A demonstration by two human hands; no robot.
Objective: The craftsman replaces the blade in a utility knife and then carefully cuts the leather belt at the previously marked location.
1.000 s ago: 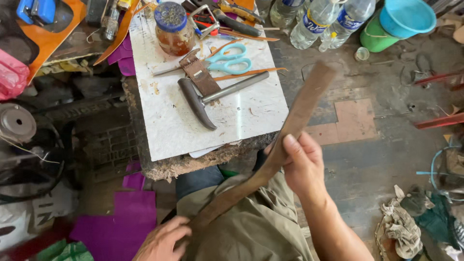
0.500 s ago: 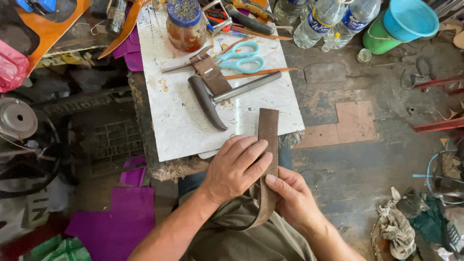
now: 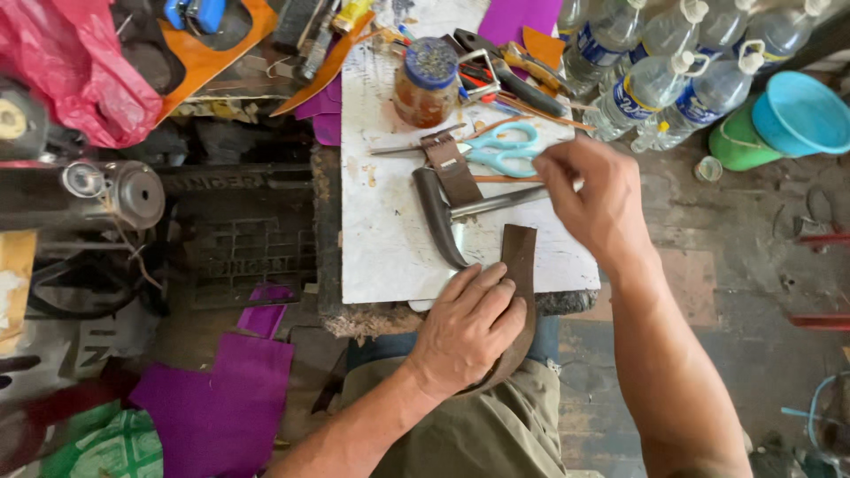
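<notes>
Hands are working over a white board (image 3: 390,239) at frame centre. Left hand (image 3: 469,327) is lying flat, fingers spread a little, pressing a brown leather strap (image 3: 519,257) down at the board's lower edge; strap's top end is resting on the board, the rest is curving down under the palm to the lap. Right hand (image 3: 595,196) is hovering at the board's right side, fingers curled loosely, right at the handle end of a hammer (image 3: 443,221); can't tell if it's gripping the handle or just touching it.

Packages & labels: 1 jar (image 3: 427,81) w/ dark blue lid and amber contents is standing at the board's top. Clear plastic bottles (image 3: 646,88), upper right, abt 6 showing, w/ white caps and blue label bands. 2 cups right of them: 1 blue (image 3: 801,111), 1 green (image 3: 735,142), touching. 1 small clear cap (image 3: 707,168) is lying on the floor just below the bottles.

Also on the board: 1 pair of teal scissors (image 3: 505,149), 1 short brown strap piece w/ buckle (image 3: 450,164), and a heap of tools at top, too jumbled to count. 1 red plastic bag (image 3: 75,66) is sitting upper left. Purple sheets (image 3: 217,407): 1 big at lower left, smaller bits beside the board and at top. 1 orange cutout (image 3: 217,57) upper left, w/ 1 blue clip-like thing (image 3: 195,13) on it.
</notes>
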